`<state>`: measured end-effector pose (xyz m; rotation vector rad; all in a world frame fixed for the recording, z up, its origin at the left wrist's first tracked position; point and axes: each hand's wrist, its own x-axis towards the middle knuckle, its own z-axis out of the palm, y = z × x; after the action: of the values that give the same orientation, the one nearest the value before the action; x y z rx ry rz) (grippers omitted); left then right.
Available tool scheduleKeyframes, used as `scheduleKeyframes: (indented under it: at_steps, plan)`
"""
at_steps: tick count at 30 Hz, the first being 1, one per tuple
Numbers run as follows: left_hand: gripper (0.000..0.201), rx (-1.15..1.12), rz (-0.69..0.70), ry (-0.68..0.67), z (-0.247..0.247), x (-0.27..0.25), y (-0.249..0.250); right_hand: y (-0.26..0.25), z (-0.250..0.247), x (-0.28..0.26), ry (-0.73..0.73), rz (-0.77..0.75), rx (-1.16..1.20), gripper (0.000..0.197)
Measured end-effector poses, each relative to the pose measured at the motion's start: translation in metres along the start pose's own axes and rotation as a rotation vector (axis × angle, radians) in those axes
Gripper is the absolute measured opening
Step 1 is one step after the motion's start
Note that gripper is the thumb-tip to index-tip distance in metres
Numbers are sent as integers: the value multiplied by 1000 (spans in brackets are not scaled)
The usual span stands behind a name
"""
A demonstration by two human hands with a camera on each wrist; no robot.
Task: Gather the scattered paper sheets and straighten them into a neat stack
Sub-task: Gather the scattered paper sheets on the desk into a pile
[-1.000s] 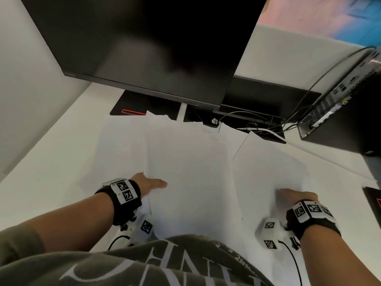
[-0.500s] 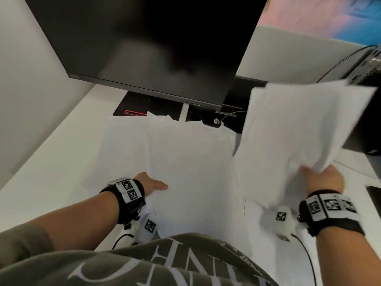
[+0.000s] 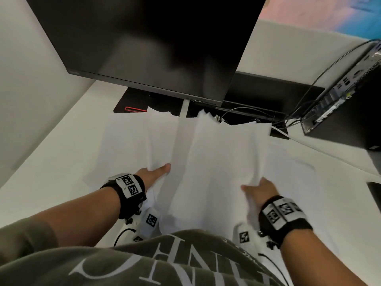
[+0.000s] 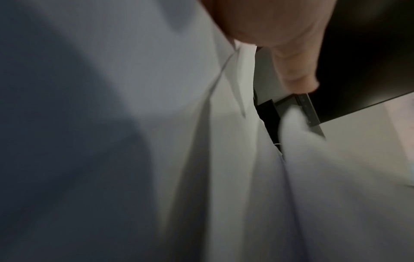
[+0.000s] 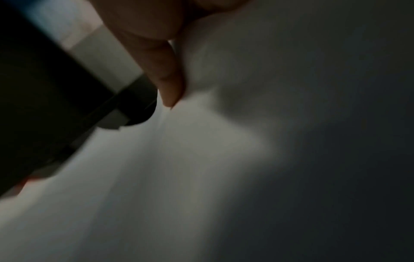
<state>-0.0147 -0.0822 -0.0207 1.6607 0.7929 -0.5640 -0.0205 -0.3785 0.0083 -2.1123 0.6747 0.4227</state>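
Note:
White paper sheets (image 3: 218, 162) lie overlapping on the white desk (image 3: 51, 162) in front of me. My right hand (image 3: 257, 187) grips a bundle of sheets at its near right corner and holds it over the middle pile. In the right wrist view one finger (image 5: 168, 70) presses against that paper (image 5: 201, 141). My left hand (image 3: 157, 173) holds the left edge of the middle sheets, thumb on top and the other fingers hidden under paper. The left wrist view shows the thumb (image 4: 289, 58) over fanned sheet edges (image 4: 224, 124). Loose sheets (image 3: 123, 145) remain at the left and at the right (image 3: 288, 172).
A large dark monitor (image 3: 154, 48) hangs over the far side of the desk, its black base (image 3: 148, 104) partly under the sheets. A black computer case (image 3: 350, 116) with cables (image 3: 299, 108) stands at the right. A dark object (image 3: 376, 195) lies at the right edge.
My right hand picked up sheets from the right of the desk, raised them high, then brought them down and left over the middle pile. My left hand shifted slightly forward.

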Motion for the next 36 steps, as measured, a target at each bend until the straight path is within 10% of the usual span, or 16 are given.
scheduleKeyframes:
  at_steps: [6,11,15,20,24,27,30,36]
  plan:
    - [41,18,40,-18,4,-6,0,-5,39,-16,-230,-129,7,43]
    - [50,250,22,23,0,2,-2,4,23,-4,-24,-103,158,28]
    - [101,313,31,-33,-2,5,0,6,36,-7,-39,-93,155,26]
    - [58,258,70,-31,0,5,0,1,23,-5,16,-95,225,12]
    - [50,255,83,-34,1,8,-4,33,-61,27,340,160,-161,49]
    - [60,279,69,-18,0,10,-4,68,-93,23,216,404,-673,68]
    - [79,319,47,-7,0,10,-3,74,-100,21,138,323,-651,80]
    - [68,340,24,16,-1,6,0,59,-83,26,178,372,-225,41]
